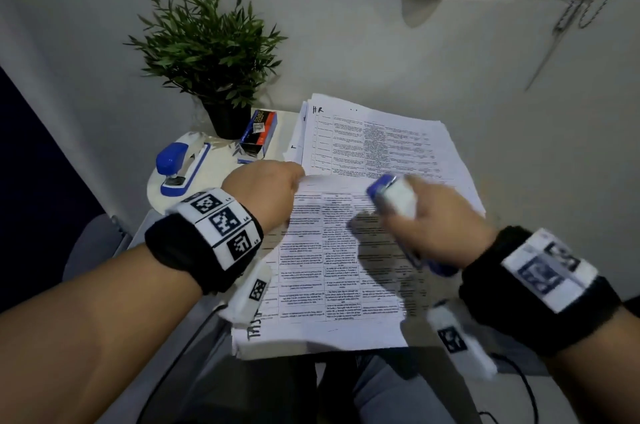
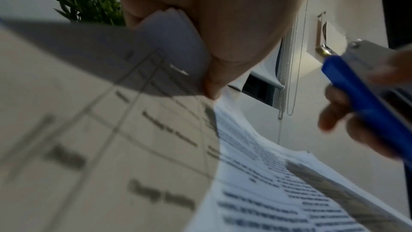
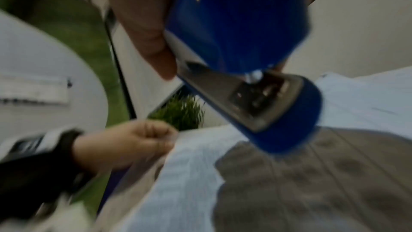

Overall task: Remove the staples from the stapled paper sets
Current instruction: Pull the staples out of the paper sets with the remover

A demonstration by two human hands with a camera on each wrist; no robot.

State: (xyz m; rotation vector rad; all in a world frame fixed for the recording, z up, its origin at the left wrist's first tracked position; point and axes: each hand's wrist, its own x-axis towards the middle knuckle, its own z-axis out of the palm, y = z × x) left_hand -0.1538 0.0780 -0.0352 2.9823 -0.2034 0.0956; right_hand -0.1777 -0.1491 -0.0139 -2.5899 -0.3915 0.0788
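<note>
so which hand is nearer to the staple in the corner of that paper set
Left. The left hand pinches the paper set's corner right beside the staple. The right hand grips a blue stapler off to the side, apart from the corner.

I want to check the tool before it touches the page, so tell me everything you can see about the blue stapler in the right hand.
The stapler has a blue plastic top and base with a bare grey metal body between; a rivet shows at its metal end in the right wrist view. The right hand grips it around the middle, holding it tilted above the top paper set, not touching the sheet. It is motion-blurred, so finer detail cannot be told.
</note>
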